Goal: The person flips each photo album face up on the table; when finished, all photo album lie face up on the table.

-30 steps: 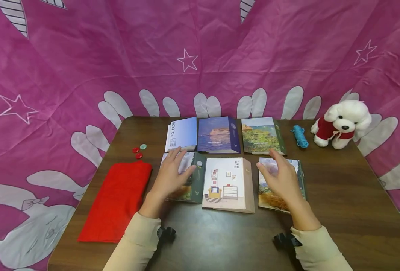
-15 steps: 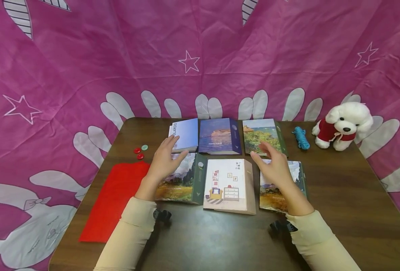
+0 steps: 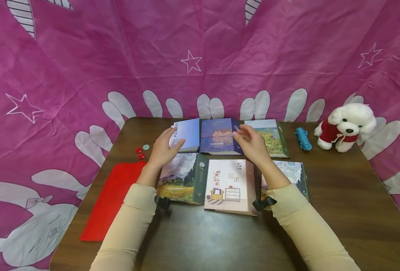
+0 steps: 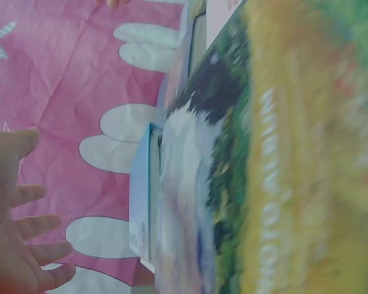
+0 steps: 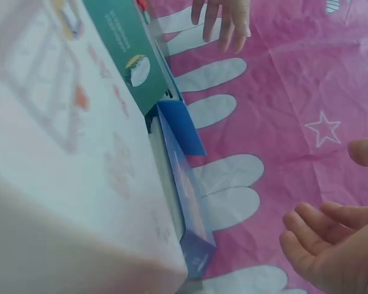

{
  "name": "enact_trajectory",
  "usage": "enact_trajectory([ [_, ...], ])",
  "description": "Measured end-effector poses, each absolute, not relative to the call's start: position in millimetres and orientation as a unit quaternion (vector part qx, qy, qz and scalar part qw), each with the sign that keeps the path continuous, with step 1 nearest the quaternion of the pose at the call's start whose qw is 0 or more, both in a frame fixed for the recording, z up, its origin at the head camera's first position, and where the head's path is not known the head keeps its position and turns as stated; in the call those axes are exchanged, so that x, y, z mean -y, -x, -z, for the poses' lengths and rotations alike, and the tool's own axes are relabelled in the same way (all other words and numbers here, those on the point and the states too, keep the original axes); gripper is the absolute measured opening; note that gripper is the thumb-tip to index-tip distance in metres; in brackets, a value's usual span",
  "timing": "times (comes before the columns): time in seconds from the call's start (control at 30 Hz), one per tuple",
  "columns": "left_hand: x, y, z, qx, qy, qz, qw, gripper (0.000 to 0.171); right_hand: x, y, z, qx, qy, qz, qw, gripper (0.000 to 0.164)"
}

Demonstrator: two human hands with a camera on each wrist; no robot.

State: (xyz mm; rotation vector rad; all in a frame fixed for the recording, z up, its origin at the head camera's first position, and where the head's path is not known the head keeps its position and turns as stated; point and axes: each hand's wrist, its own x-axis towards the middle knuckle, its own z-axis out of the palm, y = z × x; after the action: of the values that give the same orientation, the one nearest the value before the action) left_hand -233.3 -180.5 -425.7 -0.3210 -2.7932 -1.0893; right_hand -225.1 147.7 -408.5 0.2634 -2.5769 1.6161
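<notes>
Six photo albums lie in two rows. My left hand (image 3: 162,150) hovers over the lower left corner of the pale blue Polaroid album (image 3: 190,133), fingers spread in the left wrist view. Between the purple-blue sea album (image 3: 217,135) and the garden-picture album (image 3: 271,139) is my right hand (image 3: 254,146), held above them with loosely bent fingers and nothing in its grasp. In front lie a landscape album (image 3: 179,177) with a green spine, a white album (image 3: 227,184) with a furniture drawing, and another landscape album (image 3: 289,171), partly hidden by my right forearm.
A folded red cloth (image 3: 108,199) lies at the left, with two red buttons (image 3: 141,156) and a green button (image 3: 146,147) behind it. Blue cord (image 3: 303,139) and a white toy dog (image 3: 345,126) stand at the back right. A pink curtain (image 3: 152,56) hangs behind the table.
My right hand has moved forward and left, from above the right landscape album to between the sea and garden albums. My left hand has moved forward to the Polaroid album. The albums stay put.
</notes>
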Motion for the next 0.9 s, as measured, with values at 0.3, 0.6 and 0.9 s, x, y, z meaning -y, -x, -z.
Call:
enact_trajectory([
  [0.3, 187, 251, 438, 0.911, 0.069, 0.405, 0.04, 0.061, -113, 260, 416, 0.809, -0.063, -0.583, -0.038, 0.058],
  [0.6, 191, 258, 458, 0.882, 0.021, 0.469, 0.031, 0.056, -73, 270, 449, 0.797, -0.079, -0.589, -0.105, 0.057],
  [0.9, 191, 258, 465, 0.872, 0.013, 0.487, -0.047, 0.055, -46, 269, 461, 0.773, -0.143, -0.577, -0.222, 0.072],
])
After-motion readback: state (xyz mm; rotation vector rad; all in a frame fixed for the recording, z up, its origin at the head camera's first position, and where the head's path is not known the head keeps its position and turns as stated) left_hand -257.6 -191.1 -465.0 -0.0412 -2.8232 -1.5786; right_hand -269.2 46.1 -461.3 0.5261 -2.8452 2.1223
